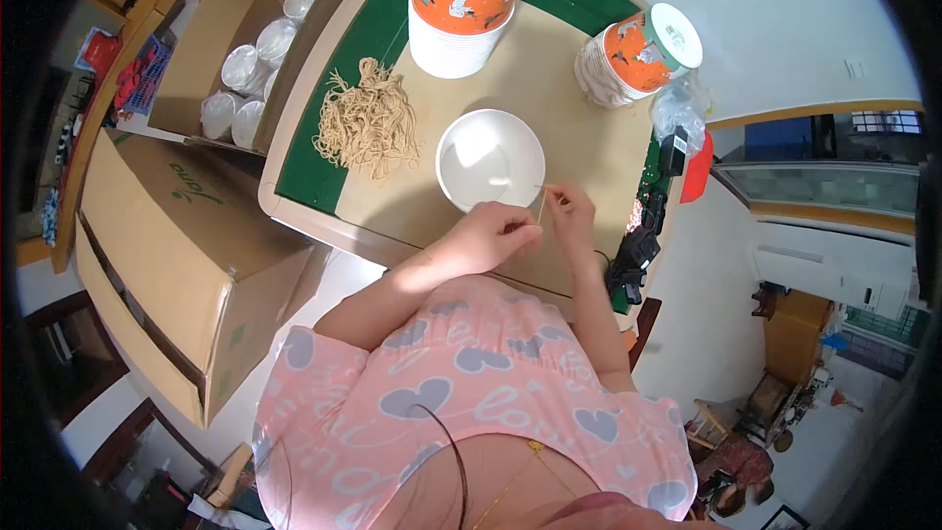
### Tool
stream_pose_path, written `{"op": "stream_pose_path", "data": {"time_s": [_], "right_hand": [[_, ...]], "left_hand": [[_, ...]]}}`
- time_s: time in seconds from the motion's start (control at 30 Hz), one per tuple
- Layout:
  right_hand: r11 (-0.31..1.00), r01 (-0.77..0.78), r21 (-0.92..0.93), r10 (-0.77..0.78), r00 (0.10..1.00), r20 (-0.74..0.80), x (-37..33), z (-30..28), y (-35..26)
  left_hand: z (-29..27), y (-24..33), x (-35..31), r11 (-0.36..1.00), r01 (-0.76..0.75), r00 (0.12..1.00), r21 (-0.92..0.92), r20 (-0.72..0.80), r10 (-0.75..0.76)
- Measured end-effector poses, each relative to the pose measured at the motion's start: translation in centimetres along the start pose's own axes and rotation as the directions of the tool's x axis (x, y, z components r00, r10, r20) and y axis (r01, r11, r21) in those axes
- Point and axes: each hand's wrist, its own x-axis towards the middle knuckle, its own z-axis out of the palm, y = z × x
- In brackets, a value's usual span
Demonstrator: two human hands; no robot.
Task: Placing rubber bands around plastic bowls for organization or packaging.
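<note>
Close to my body, just in front of a round white paper tub [475, 198], my two hands are near each other. A short thin tan string [543, 208] runs between them. My left hand [496, 234] is closed with its fingertips at the lower end of the string. Pinched fingers of my right hand [571, 214] hold the upper end beside the tub's near right rim. The tub stands upright and I see only its white inside. Left of it lies a loose heap of tan string [367, 123].
Stacked orange-patterned paper tubs stand at the far side, one tall stack [466, 10] and one tilted stack [638, 54]. A clear plastic bag [681, 106] and black devices [638, 255] line the table's right edge. Cardboard boxes [211, 255] are on the left, one containing wrapped white cups [240, 69].
</note>
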Motion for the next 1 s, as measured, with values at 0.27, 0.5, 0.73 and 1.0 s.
{"op": "stream_pose_path", "data": {"time_s": [0.27,0.5,0.73,1.0], "right_hand": [[0.979,0.094,-0.182,-0.056,0.977,0.205,9.9,-4.6,2.2],[0.843,-0.267,0.467,0.056,0.907,0.417,4.3,-2.0,-8.4],[0.685,-0.562,0.463,0.236,0.773,0.589,-3.5,2.0,-7.4],[0.871,-0.120,0.477,0.195,0.974,-0.113,-2.7,-1.4,-6.1]], "left_hand": [[-3.2,-2.8,-0.1,0.970,0.008,0.992,-0.244,-0.122,-0.039],[-3.1,-2.2,0.6,0.621,-0.258,0.958,-0.740,-0.278,0.067],[-3.7,-2.9,1.0,0.858,-0.313,0.894,-0.407,-0.430,0.123],[-4.0,-7.8,2.9,0.278,-0.286,0.831,0.917,0.093,0.548]]}}
